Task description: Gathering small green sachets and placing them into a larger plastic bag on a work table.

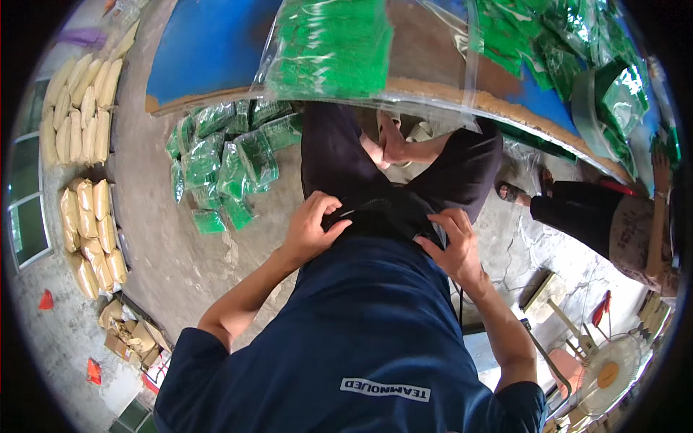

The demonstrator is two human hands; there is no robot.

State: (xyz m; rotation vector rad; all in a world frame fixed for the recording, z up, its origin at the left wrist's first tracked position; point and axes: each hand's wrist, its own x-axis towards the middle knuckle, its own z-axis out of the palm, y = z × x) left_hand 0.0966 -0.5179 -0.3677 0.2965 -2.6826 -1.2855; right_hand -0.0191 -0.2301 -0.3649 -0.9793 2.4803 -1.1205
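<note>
Both my hands are at my lap, one on each side of a black, cloth-like bundle (386, 214) lying across my waist. My left hand (314, 225) is closed, thumb and fingers pinching its left edge. On the other side my right hand (452, 242) pinches the right edge, where a small shiny strip shows. What exactly the black thing is cannot be made out against my dark trousers (328, 144). In front of me a clear plastic bag with flat green contents (328, 50) hangs slightly over the near edge of a worn blue table (209, 43).
Green plastic-wrapped packs (231, 162) are heaped on the floor at left. More green packs (585, 43) lie on the table's right. Filled tan sacks (83, 108) line the left wall. At right stand a person in dark trousers (577, 209) and a fan (610, 375).
</note>
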